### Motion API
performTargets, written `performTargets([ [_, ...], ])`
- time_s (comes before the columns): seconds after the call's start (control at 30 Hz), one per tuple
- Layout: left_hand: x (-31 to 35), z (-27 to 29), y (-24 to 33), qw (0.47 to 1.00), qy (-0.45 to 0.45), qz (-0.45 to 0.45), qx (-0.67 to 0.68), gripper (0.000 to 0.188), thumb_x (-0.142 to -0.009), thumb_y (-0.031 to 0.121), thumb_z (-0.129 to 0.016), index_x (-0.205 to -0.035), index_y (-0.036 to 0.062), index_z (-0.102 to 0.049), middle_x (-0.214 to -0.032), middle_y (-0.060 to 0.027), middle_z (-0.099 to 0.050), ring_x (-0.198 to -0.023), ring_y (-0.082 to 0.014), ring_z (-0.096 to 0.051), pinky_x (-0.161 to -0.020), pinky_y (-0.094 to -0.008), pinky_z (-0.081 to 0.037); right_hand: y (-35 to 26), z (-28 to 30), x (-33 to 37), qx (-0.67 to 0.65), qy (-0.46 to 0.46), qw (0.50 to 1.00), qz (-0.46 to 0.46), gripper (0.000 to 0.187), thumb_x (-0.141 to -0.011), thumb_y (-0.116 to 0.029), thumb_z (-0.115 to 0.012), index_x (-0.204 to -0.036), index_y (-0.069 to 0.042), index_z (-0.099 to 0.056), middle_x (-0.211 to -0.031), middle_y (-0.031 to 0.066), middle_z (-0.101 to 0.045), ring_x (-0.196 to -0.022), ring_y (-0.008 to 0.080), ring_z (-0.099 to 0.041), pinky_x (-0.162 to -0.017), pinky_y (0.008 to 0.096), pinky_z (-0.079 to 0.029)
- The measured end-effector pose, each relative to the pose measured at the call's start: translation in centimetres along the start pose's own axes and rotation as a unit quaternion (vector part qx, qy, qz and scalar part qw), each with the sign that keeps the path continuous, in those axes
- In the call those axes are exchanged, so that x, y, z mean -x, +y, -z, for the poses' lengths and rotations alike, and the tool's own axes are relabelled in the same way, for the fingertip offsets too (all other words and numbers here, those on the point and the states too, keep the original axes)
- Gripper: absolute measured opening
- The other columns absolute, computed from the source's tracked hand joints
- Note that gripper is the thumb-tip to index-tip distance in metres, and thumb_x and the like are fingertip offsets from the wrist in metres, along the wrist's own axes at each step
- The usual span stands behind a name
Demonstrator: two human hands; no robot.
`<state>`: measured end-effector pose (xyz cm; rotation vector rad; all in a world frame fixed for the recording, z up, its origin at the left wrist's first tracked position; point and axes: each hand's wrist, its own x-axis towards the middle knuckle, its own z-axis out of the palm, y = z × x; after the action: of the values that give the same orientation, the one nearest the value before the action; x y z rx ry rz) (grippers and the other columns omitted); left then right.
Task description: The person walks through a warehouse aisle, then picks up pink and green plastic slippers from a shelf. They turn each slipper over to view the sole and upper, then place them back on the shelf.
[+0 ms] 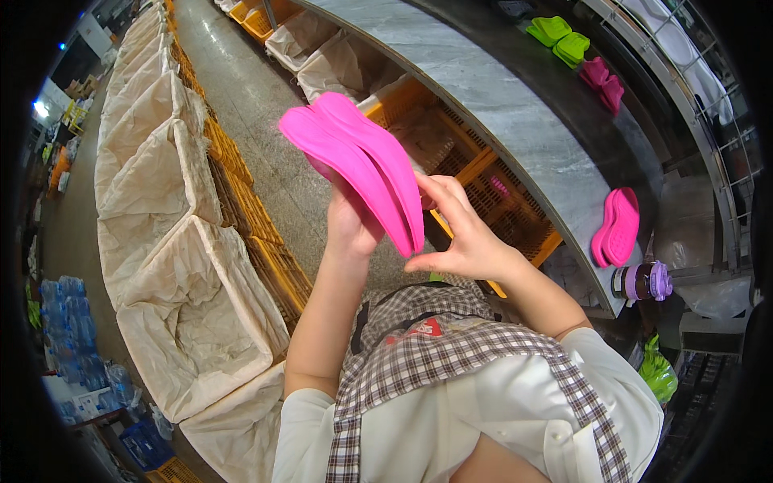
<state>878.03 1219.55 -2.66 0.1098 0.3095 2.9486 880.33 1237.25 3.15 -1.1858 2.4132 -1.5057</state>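
My left hand [350, 221] grips a pair of pink soles [358, 157] from behind, fingers clenched on them, held up above my apron [451, 346], right hand [463, 237] pinching their lower edge, another pink pair [618, 228] lying on the grey tabletop [515, 105].

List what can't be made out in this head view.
- Left hand: its fingers and grip are hidden behind the pair of pink shoe soles.
- Inside of the orange crate under the grey table: hidden partly by the right hand and the table edge.
- Green soles and pink soles at the far end: too small for detail.
- Jar with purple lid: contents unclear.
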Motion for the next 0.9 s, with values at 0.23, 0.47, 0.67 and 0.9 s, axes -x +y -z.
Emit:
performTargets([
  [0.23, 0.7, -0.2, -3.0, 0.997, 0.008, 0.076, 0.005, 0.064, -0.085, 0.058, -0.048, -0.115, 0.0012, -0.053, -0.103, -0.0157, -0.062, -0.091, -0.0308, -0.062, -0.078, -0.0480, -0.053, -0.6, 0.3, 1.2, -0.017, 0.051, 0.998, -0.028, 0.102, -0.059, -0.033, -0.086, -0.139, -0.003, -0.031, -0.120, 0.0116, -0.039, -0.109, 0.0219, -0.044, -0.092, 0.0343, -0.040],
  [0.47, 0.3, 0.1, -4.4, 0.992, 0.089, 0.087, 0.008, 0.066, -0.083, 0.060, -0.048, -0.110, 0.0008, -0.056, -0.090, -0.0165, -0.064, -0.076, -0.0291, -0.064, -0.069, -0.0425, -0.055, -0.6, 0.7, 1.6, -0.011, 0.061, 0.997, -0.054, 0.099, -0.061, -0.033, -0.084, -0.139, -0.003, -0.031, -0.119, 0.0118, -0.039, -0.106, 0.0220, -0.045, -0.092, 0.0339, -0.041],
  [0.67, 0.3, -0.7, -4.5, 0.993, 0.059, 0.098, 0.016, 0.054, -0.087, 0.049, -0.047, -0.112, 0.0015, -0.055, -0.096, -0.0153, -0.063, -0.082, -0.0281, -0.063, -0.072, -0.0417, -0.055, -0.6, 1.0, 2.0, -0.033, 0.054, 0.996, -0.067, 0.094, -0.064, -0.033, -0.083, -0.137, -0.004, -0.033, -0.121, 0.0123, -0.038, -0.107, 0.0221, -0.045, -0.093, 0.0341, -0.040],
  [0.9, 0.7, -2.4, -3.8, 0.994, -0.031, 0.098, -0.039, 0.038, -0.095, 0.029, -0.044, -0.123, 0.0026, -0.047, -0.109, -0.0176, -0.060, -0.091, -0.0289, -0.062, -0.076, -0.0417, -0.054, 0.6, 1.2, 2.1, -0.354, 0.127, 0.923, -0.077, 0.068, -0.080, -0.051, -0.063, -0.123, -0.002, -0.044, -0.129, 0.0125, -0.047, -0.110, 0.0194, -0.048, -0.093, 0.0326, -0.038],
])
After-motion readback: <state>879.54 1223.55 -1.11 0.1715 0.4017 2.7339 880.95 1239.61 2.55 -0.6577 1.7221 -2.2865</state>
